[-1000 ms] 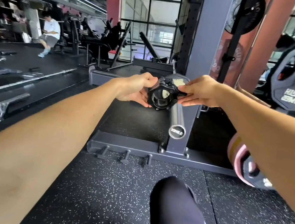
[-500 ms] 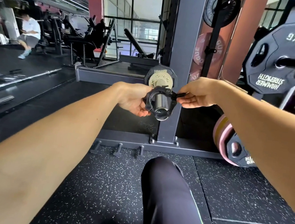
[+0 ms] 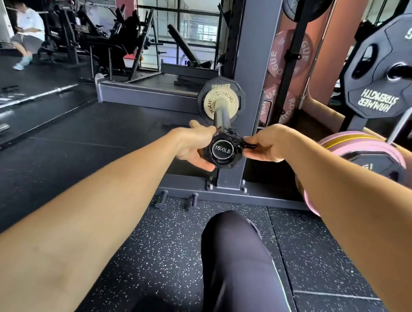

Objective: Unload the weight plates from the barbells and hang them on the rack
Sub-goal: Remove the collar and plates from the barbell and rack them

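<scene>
A black barbell collar [image 3: 225, 162] sits at the very end of the steel barbell sleeve [image 3: 221, 115], around the end cap marked 1500LB. My left hand [image 3: 195, 145] grips the collar's left side from below. My right hand [image 3: 266, 143] pinches the collar's lever on its right side. Further up the sleeve sit a small cream plate [image 3: 212, 104] and a black plate [image 3: 204, 90] behind it. A black 15 kg plate [image 3: 380, 81] hangs on a rack peg at the upper right.
The grey rack upright [image 3: 250, 57] stands just behind the sleeve. Pink and yellow plates [image 3: 356, 148] hang low at the right, pink plates [image 3: 288, 54] further back. My knee [image 3: 235, 250] is in front. Loose bars [image 3: 25, 97] lie on the left floor; a person [image 3: 29, 33] sits far left.
The collar has slid outward along the sleeve to its very end, both hands moving with it. The view shifted, so the end cap faces me and the plates behind show.
</scene>
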Demonstrator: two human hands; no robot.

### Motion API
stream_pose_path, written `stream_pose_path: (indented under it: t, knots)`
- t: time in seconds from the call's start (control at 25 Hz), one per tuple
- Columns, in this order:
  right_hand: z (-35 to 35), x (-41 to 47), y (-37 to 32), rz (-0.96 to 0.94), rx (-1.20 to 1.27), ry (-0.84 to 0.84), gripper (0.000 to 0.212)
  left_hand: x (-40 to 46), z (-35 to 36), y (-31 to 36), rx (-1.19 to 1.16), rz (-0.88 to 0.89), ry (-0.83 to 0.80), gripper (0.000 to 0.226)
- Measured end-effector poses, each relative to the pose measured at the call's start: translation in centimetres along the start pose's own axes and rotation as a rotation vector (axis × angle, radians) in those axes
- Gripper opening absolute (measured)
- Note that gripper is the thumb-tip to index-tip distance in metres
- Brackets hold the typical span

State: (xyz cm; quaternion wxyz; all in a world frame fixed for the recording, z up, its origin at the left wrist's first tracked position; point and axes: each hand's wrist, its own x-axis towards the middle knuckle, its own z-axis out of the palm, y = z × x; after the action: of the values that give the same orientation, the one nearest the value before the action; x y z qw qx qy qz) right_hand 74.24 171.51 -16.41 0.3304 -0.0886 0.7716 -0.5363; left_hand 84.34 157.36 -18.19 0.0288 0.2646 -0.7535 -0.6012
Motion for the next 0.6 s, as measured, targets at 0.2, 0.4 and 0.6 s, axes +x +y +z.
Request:
stream_pose_path:
  t: [0.2, 0.4, 0.6]
  knots:
    - [0.3, 2.9, 0.3, 0.001, 0.12, 0.012, 0.018, 2.8, 0.0, 0.1, -0.113, 0.014, 0.015, 0.032]
    - [0.3, 5.9, -1.1, -0.021, 0.064, 0.024, 0.02, 6.3, -0.7, 1.3, -0.077, 0.053, 0.054, 0.022]
    - [0.0, 11.5, -3.1, -0.03, 0.134, -0.017, 0.031, 12.6, -1.3, 2.0, -0.103, 0.055, 0.184, 0.027]
